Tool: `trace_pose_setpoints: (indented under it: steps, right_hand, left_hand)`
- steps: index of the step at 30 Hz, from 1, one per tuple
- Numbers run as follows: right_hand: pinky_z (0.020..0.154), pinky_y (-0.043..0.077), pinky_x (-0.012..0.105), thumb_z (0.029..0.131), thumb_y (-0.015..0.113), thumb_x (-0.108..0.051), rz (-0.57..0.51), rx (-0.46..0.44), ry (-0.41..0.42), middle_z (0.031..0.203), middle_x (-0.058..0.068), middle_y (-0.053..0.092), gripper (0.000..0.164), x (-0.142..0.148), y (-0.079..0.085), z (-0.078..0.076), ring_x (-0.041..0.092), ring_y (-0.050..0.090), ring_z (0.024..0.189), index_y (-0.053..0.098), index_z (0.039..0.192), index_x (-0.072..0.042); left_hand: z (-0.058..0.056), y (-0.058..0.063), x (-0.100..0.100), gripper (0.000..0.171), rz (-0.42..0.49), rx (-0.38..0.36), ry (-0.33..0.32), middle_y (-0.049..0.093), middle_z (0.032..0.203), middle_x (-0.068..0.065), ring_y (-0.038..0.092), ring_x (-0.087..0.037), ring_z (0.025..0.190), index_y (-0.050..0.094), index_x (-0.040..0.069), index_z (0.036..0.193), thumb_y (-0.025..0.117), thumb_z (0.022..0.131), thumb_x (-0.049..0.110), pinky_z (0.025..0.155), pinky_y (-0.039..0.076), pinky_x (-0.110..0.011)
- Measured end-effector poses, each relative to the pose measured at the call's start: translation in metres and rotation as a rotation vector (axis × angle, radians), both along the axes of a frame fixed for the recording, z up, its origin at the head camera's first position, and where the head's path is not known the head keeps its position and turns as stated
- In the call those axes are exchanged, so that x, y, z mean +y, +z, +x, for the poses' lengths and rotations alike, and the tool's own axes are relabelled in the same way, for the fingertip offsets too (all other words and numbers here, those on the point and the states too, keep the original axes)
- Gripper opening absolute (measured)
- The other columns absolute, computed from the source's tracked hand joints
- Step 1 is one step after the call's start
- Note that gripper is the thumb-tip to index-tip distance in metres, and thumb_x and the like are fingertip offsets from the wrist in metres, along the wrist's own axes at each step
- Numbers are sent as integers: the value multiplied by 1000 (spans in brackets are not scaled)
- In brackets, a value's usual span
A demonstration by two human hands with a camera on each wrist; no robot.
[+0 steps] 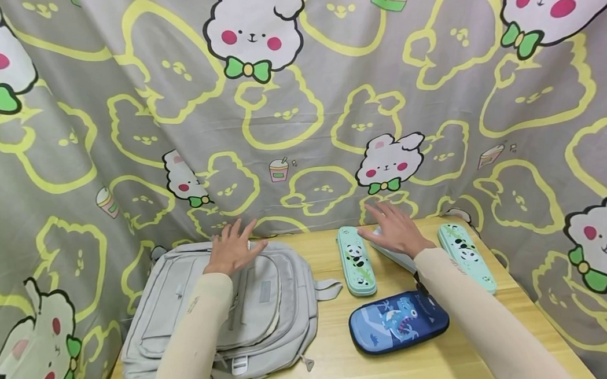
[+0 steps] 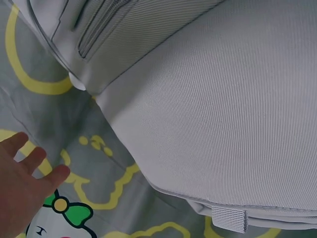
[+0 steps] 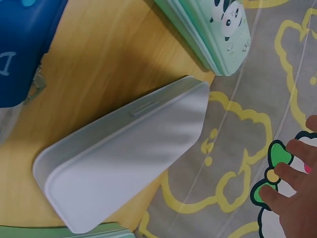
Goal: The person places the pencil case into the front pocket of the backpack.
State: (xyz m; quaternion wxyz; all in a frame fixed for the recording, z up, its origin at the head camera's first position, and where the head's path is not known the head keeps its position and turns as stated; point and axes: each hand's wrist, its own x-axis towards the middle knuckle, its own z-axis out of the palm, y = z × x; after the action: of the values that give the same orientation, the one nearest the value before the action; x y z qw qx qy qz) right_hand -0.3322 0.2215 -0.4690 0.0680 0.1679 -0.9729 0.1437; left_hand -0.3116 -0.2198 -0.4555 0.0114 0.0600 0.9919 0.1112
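My left hand [image 1: 232, 250] and right hand [image 1: 397, 231] are empty, fingers spread, near a ribbed grey fabric backpack [image 1: 258, 308] and a smooth white oblong case [image 3: 124, 168], respectively.

Grey curtain [image 1: 287, 86] behind a wooden table [image 1: 336, 347]
Yellow outlines [image 1: 360, 51] and white cartoon animals [image 1: 253, 27] with green bows [image 1: 247, 70] cover the curtain.

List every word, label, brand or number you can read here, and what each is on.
None can be read for certain.
Blue dinosaur case: lettering too small and blurred to read.
Left sleeve and right sleeve: small marks, too blurred to read.
Grey backpack: no readable text on its patch.
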Motion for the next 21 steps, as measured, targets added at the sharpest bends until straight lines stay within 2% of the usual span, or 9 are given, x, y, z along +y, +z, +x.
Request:
trace_pose_setpoints:
  steps: [7, 13, 21]
  right_hand:
    - [125, 33, 69, 102, 60, -66, -7, 13, 18, 167, 25, 47, 88, 4, -5, 4, 50, 43, 154, 46, 166, -8]
    - [124, 34, 69, 102, 61, -66, -2, 7, 18, 166, 25, 48, 86, 6, -5, 8, 50, 44, 152, 46, 166, -9]
    - [123, 37, 69, 103, 60, -66, 10, 2, 16, 166, 24, 49, 85, 8, -8, 13, 50, 45, 152, 46, 166, -10]
  left_hand:
    - [2, -2, -2, 80, 4, -15, -13, 18, 180, -25, 17, -55, 164, 26, 24, 175, 49, 110, 64, 125, 15, -81]
    - [4, -4, -2, 79, 33, -34, -37, 19, 179, -26, 19, -55, 162, 26, 21, 175, 49, 111, 61, 124, 19, -81]
    - [8, -6, 1, 76, 15, -35, -51, 28, 176, -26, 27, -54, 160, 31, 20, 174, 50, 111, 59, 122, 25, -79]
